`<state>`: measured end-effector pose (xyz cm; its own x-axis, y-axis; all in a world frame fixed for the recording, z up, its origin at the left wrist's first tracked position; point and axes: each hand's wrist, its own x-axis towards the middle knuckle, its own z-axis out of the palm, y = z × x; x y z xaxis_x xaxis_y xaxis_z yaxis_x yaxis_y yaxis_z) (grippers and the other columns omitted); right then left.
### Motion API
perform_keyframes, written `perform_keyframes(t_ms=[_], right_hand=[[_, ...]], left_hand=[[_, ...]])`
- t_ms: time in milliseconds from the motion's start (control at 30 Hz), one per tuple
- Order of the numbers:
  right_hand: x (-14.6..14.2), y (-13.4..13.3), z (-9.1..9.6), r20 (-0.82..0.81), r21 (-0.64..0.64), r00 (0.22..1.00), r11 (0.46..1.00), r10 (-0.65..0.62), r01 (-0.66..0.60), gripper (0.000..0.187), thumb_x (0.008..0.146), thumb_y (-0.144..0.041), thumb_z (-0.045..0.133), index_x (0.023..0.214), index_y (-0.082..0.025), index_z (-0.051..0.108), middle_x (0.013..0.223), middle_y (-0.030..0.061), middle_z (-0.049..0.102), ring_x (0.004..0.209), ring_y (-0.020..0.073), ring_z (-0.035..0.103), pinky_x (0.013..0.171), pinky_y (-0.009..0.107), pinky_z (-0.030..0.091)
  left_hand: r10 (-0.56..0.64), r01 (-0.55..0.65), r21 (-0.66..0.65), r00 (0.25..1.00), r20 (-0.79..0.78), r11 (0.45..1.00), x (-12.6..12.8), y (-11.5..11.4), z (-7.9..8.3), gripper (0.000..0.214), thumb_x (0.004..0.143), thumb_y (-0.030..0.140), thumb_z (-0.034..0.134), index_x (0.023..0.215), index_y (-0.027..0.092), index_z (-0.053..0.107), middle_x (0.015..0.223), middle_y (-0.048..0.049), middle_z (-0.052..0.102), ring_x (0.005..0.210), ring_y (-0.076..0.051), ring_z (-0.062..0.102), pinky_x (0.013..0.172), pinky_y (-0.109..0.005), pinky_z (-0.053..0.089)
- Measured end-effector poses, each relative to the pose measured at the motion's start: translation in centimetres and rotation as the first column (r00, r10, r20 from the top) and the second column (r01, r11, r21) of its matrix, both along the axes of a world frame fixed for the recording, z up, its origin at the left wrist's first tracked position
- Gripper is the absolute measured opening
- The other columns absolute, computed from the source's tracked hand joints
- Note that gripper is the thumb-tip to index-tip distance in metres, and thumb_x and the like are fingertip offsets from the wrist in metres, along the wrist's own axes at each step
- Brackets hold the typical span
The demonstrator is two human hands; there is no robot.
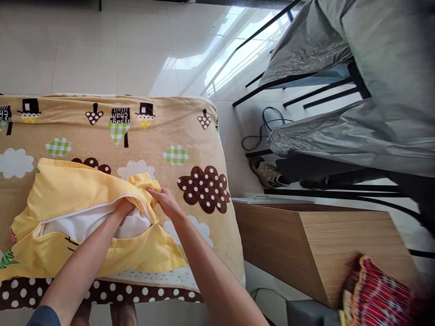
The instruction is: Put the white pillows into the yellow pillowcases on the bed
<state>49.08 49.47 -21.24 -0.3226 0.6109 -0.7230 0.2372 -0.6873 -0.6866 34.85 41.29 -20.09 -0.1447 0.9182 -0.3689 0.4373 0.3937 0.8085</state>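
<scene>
A yellow pillowcase with a long white-zippered opening lies on the patterned bedding. Inside the opening shows a white pillow. My left hand reaches through the opening, on top of the pillow; its fingers are hidden under the yellow cloth. At the right end of the case, my right hand is closed on the bunched corner of the cloth, thumb and fingers pinching it from outside. The zip edge curves between the two hands.
Under the pillowcase spreads a beige blanket with cloud prints on a bed. To the right stand a wooden cabinet, a red checked cloth and black metal frames draped with a grey cover. A shoe and a cable are on the tiled floor.
</scene>
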Motion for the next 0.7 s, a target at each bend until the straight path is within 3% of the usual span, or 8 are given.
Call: perform_keyframes(t_ms=[100, 200, 267, 367, 533, 700], right_hand=[[0.9, 1.6, -1.0, 0.097, 0.131, 0.989, 0.986, -0.112, 0.099, 0.048, 0.046, -0.054, 0.080, 0.071, -0.016, 0.064, 0.069, 0.0049, 0.067, 0.067, 0.0192, 0.061, 0.062, 0.029, 0.047], [1.4, 2.9, -2.2, 0.166, 0.242, 0.965, 0.957, -0.202, 0.159, 0.050, 0.050, -0.060, 0.072, 0.073, -0.018, 0.060, 0.070, 0.0037, 0.065, 0.069, 0.0195, 0.059, 0.060, 0.029, 0.044], [1.6, 3.5, -2.7, 0.213, 0.281, 0.953, 0.948, -0.215, 0.151, 0.046, 0.054, -0.060, 0.069, 0.072, -0.019, 0.058, 0.068, 0.0033, 0.064, 0.068, 0.0195, 0.058, 0.060, 0.030, 0.043], [2.3, 4.4, -3.0, 0.299, 0.327, 0.934, 0.941, -0.193, 0.089, 0.036, 0.054, -0.050, 0.070, 0.067, -0.018, 0.057, 0.065, 0.0040, 0.063, 0.068, 0.0209, 0.057, 0.062, 0.031, 0.042], [3.4, 5.0, -3.1, 0.454, 0.469, 0.845, 0.882, -0.283, 0.043, 0.027, 0.065, -0.047, 0.060, 0.069, -0.020, 0.056, 0.076, 0.0102, 0.065, 0.085, 0.0260, 0.056, 0.069, 0.033, 0.042], [3.2, 5.5, -4.3, 0.450, 0.468, 0.863, 0.884, -0.230, -0.009, 0.036, 0.066, -0.051, 0.060, 0.076, -0.017, 0.060, 0.068, 0.0042, 0.062, 0.071, 0.0207, 0.056, 0.062, 0.030, 0.043]], left_hand=[[-0.079, 0.073, -0.045, 0.986, -0.149, 0.996, -0.7, -2.9, 2.2, 0.027, 0.091, 0.026, 0.046, 0.108, 0.017, 0.066, 0.113, -0.0121, 0.068, 0.110, -0.028, 0.061, 0.095, -0.041, 0.047], [-0.202, 0.241, 0.022, 0.856, -0.475, 0.970, -2.4, -7.4, 4.3, 0.043, 0.094, 0.031, 0.042, 0.133, 0.016, 0.052, 0.141, -0.0151, 0.050, 0.133, -0.029, 0.044, 0.107, -0.044, 0.036], [-0.287, 0.399, 0.061, 0.749, -0.597, 0.915, -3.9, -9.9, 4.7, 0.047, 0.096, 0.029, 0.036, 0.142, 0.019, 0.041, 0.151, -0.0115, 0.039, 0.141, -0.025, 0.033, 0.113, -0.044, 0.026], [-0.421, 0.546, 0.034, 0.683, -0.597, 0.837, -5.5, -11.7, 4.1, 0.047, 0.098, 0.030, 0.033, 0.144, 0.027, 0.039, 0.152, -0.0055, 0.037, 0.141, -0.021, 0.032, 0.112, -0.041, 0.026], [-0.457, 0.476, -0.105, 0.727, -0.512, 0.873, -5.5, -11.7, 3.4, 0.054, 0.094, 0.047, 0.040, 0.146, 0.035, 0.033, 0.153, -0.0027, 0.037, 0.132, -0.023, 0.043, 0.102, -0.040, 0.039], [-0.352, 0.339, -0.127, 0.769, -0.533, 0.932, -6.3, -9.8, 3.9, 0.057, 0.093, 0.050, 0.040, 0.145, 0.026, 0.036, 0.144, -0.0087, 0.047, 0.129, -0.027, 0.045, 0.105, -0.042, 0.038]])
